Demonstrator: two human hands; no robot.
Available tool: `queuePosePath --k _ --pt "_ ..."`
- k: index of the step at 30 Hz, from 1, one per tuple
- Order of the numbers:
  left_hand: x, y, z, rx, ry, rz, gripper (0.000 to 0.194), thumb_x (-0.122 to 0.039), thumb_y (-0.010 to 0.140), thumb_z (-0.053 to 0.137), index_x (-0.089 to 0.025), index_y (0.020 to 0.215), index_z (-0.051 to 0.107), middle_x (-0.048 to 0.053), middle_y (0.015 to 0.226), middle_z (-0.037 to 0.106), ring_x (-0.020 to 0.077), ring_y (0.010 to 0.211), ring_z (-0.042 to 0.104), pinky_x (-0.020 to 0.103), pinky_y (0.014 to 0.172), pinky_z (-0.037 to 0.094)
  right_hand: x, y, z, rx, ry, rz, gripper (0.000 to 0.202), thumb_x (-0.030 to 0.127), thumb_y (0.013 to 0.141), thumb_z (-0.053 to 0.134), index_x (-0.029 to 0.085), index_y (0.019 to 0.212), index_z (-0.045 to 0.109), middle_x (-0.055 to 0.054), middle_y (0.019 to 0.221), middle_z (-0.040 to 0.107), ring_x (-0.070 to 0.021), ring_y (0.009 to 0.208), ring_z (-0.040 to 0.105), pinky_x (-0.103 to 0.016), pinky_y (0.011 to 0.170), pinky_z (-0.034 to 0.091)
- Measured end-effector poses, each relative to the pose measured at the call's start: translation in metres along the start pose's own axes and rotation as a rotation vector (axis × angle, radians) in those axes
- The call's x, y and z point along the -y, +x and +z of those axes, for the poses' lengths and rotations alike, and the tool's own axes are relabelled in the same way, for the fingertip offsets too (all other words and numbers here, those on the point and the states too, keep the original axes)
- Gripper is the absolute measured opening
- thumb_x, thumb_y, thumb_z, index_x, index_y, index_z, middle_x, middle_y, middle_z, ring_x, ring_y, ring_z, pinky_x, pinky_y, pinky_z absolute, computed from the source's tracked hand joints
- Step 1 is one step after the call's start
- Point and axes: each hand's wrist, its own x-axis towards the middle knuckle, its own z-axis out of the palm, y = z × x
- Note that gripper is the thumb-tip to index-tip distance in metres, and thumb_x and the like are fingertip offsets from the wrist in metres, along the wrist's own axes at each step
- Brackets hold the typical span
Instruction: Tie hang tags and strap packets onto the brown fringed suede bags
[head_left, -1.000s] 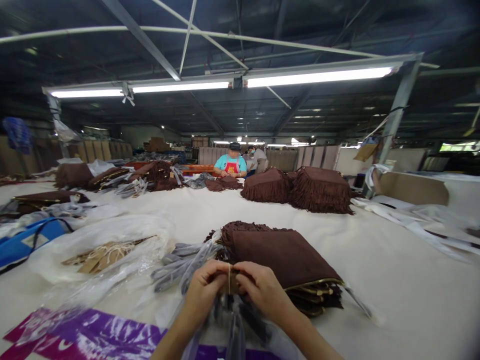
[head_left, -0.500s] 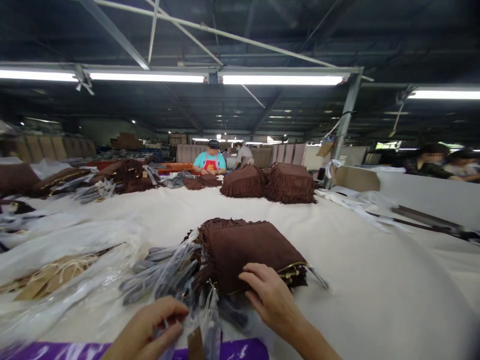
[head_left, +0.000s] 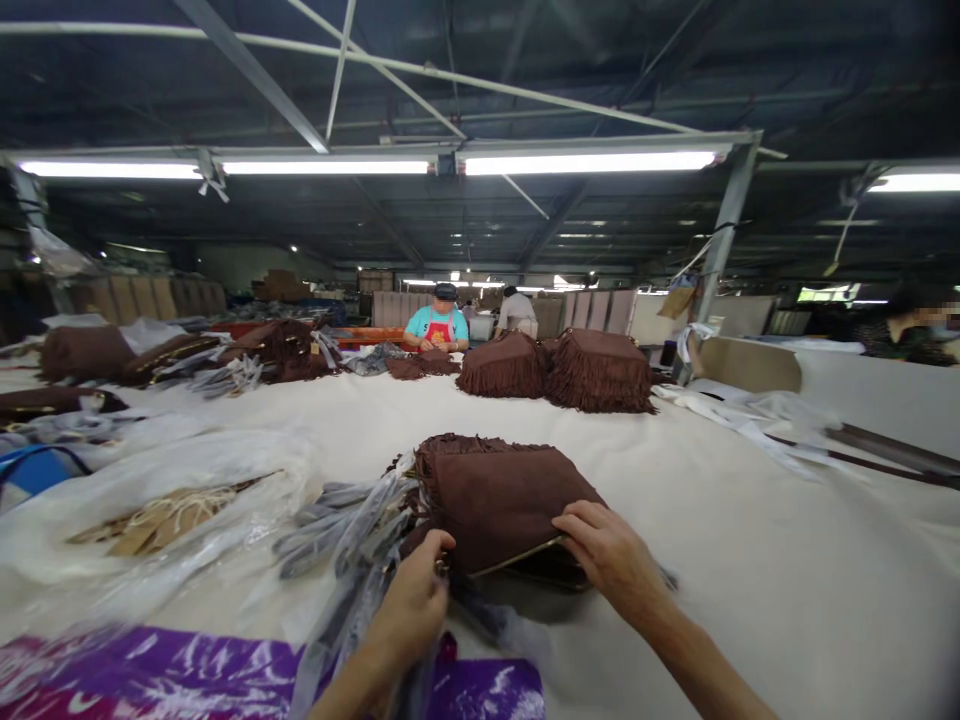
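Note:
A stack of brown suede-like bags with fringe and gold zips lies before me, and the top brown bag (head_left: 510, 495) has its near edge raised, with a dark gap beneath. My right hand (head_left: 619, 560) is closed on that edge near its right end, thumb underneath. At the near left corner my left hand (head_left: 412, 605) is closed in a pinch, by a small metal piece. Its fingertips are partly hidden. Straps in grey plastic wrapping (head_left: 337, 530) spread out from the left side of the stack, some passing under my left forearm.
Clear plastic with brown paper tags (head_left: 161, 520) lies at left. A purple glossy bag (head_left: 202, 665) is along the near edge. Farther back stand fringed brown stacks (head_left: 600, 370) and more brown pieces (head_left: 277, 350). A person in a red apron (head_left: 437, 330) works across the white table (head_left: 750, 540).
My left hand has moved up and right to the bag's near corner. My right hand has shifted right along the edge, which is now lifted. The view has turned slightly left.

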Motion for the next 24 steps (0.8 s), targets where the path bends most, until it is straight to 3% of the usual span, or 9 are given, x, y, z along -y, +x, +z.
queuePosePath --k 4,6,11,18,21,24 --pt "-0.013 0.002 -0.029 0.079 -0.188 -0.138 0.045 -0.01 0.051 0.042 -0.02 0.092 0.057 -0.004 0.071 0.054 0.0166 0.067 0.051 0.024 0.06 0.037 0.012 -0.003 -0.008 -0.003 0.089 0.087 0.02 0.026 0.096 0.046 0.023 0.096 0.066 -0.008 0.094 0.064 -0.0254 0.086 0.059 -0.038 0.079 0.046" --pt "-0.02 0.002 -0.04 0.102 -0.212 -0.172 0.039 -0.014 0.054 0.043 -0.02 0.09 0.057 -0.006 0.062 0.048 0.0151 0.058 0.045 0.023 0.053 0.032 0.02 -0.003 -0.012 0.027 0.162 0.121 0.023 0.028 0.097 0.043 0.023 0.091 0.065 -0.006 0.089 0.063 -0.0244 0.084 0.059 -0.036 0.076 0.046" --pt "-0.034 0.003 -0.061 0.026 0.01 -0.026 0.024 -0.016 0.065 0.045 -0.02 0.081 0.063 -0.003 0.067 0.058 0.0173 0.068 0.051 0.024 0.062 0.034 0.04 0.001 -0.019 0.087 0.327 0.187 0.025 0.03 0.096 0.041 0.024 0.081 0.06 -0.003 0.08 0.06 -0.0218 0.077 0.058 -0.033 0.07 0.043" --pt "-0.05 0.013 -0.095 0.018 0.259 0.193 0.033 -0.005 0.068 0.044 -0.024 0.079 0.069 0.0 0.076 0.068 0.0217 0.076 0.06 0.027 0.073 0.038 0.062 0.006 -0.027 0.252 0.594 0.326 0.03 0.039 0.094 0.04 0.024 0.07 0.05 0.001 0.066 0.055 -0.0192 0.065 0.053 -0.028 0.06 0.038" --pt "-0.039 0.007 -0.095 0.09 0.324 0.225 0.042 0.001 0.064 0.043 -0.026 0.081 0.07 0.001 0.08 0.071 0.0226 0.077 0.063 0.027 0.072 0.04 0.066 -0.003 -0.024 0.396 0.692 0.354 0.038 0.051 0.093 0.04 0.025 0.067 0.05 0.001 0.063 0.054 -0.0196 0.061 0.052 -0.028 0.056 0.039" --pt "-0.014 -0.011 -0.081 0.191 0.323 0.195 0.044 0.003 0.063 0.046 -0.029 0.082 0.071 0.001 0.076 0.07 0.0231 0.074 0.064 0.027 0.067 0.042 0.065 -0.02 -0.012 0.495 0.698 0.363 0.04 0.06 0.086 0.048 0.028 0.066 0.059 -0.002 0.064 0.061 -0.0223 0.061 0.058 -0.03 0.056 0.043"
